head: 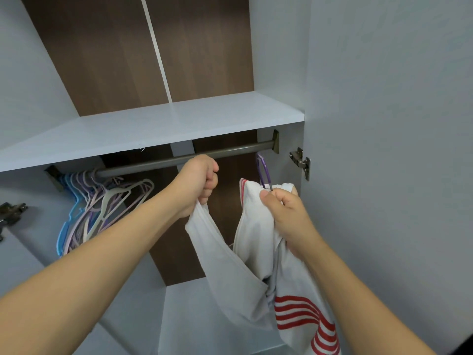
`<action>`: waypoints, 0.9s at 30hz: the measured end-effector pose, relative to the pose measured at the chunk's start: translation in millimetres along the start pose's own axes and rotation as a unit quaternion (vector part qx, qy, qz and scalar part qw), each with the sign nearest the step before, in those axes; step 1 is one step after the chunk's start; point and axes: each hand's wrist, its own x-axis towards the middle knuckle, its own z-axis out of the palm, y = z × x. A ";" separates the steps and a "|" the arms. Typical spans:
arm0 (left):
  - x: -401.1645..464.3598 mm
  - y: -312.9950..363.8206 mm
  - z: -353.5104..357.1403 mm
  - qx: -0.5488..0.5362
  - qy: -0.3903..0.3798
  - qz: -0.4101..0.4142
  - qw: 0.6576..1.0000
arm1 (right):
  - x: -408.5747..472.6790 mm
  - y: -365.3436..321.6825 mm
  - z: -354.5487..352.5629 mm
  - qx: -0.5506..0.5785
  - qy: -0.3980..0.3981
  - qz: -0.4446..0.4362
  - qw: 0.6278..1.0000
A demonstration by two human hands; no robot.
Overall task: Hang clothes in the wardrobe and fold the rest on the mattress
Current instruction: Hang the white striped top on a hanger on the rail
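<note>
White garment (252,242) with red stripes, draped on purple hanger (263,172) — hooked over wardrobe rail (158,162)

Open wardrobe interior (279,47), pale grey-white side panels, dark wood-grain back panel (199,47) split by a thin white vertical strip (156,47). White shelf (153,129) spans the full width, dark metal rail (230,152) just beneath it on brackets. Metal hinge (300,162) on the right panel, another hinge (11,211) far left. Light soft and even.
</note>
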 end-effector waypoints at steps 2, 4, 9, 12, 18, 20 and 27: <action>-2.2 -8.8 0.8 0.040 -0.026 -0.001 0.999 | -2.2 0.0 1.1 -0.005 -0.012 -0.007 1.000; -1.7 -19.6 1.0 0.080 -0.094 0.001 0.992 | -5.4 -0.4 2.1 0.005 -0.024 -0.007 1.000; 2.9 -47.3 2.9 0.156 -0.203 0.002 0.967 | -10.1 -5.4 -0.6 0.047 -0.046 0.015 0.998; 2.5 -57.0 7.3 0.168 -0.203 -0.012 0.965 | -10.8 -5.4 -2.0 0.043 -0.049 0.043 0.997; -7.9 -65.1 17.1 0.152 -0.228 -0.006 0.962 | -17.5 -11.3 1.5 0.047 -0.023 0.072 0.996; -11.7 -63.1 18.5 0.140 -0.232 0.012 0.963 | -18.9 -13.3 -0.6 0.044 -0.032 0.083 0.995; -24.1 -60.8 31.9 0.153 -0.133 -0.008 0.979 | -14.8 4.4 -10.8 0.002 -0.042 0.032 0.999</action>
